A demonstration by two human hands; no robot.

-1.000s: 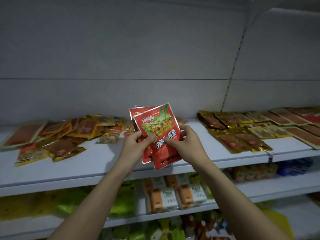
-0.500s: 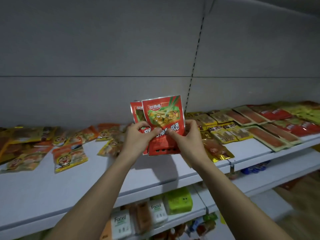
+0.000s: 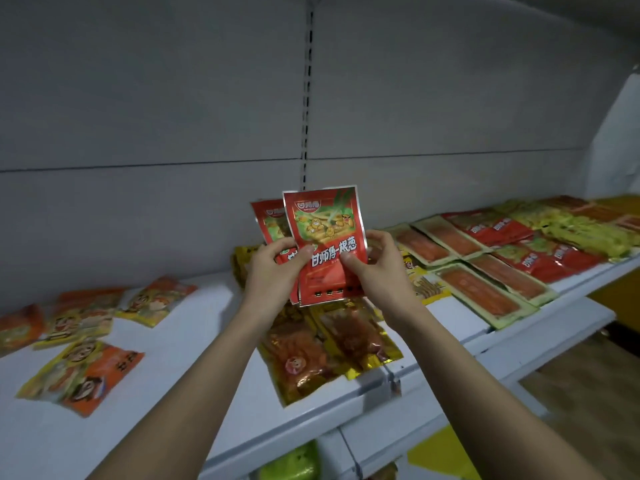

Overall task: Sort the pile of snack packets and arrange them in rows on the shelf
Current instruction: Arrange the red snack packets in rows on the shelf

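In the centre of the frame, the left hand and the right hand hold up a small stack of red snack packets, thumbs pinching the front one, fingers curled behind. Just below them, brown packets with gold edges lie on the white shelf. At lower left lie loose orange and yellow packets. At the right, orange and red packets lie in rows toward the far end.
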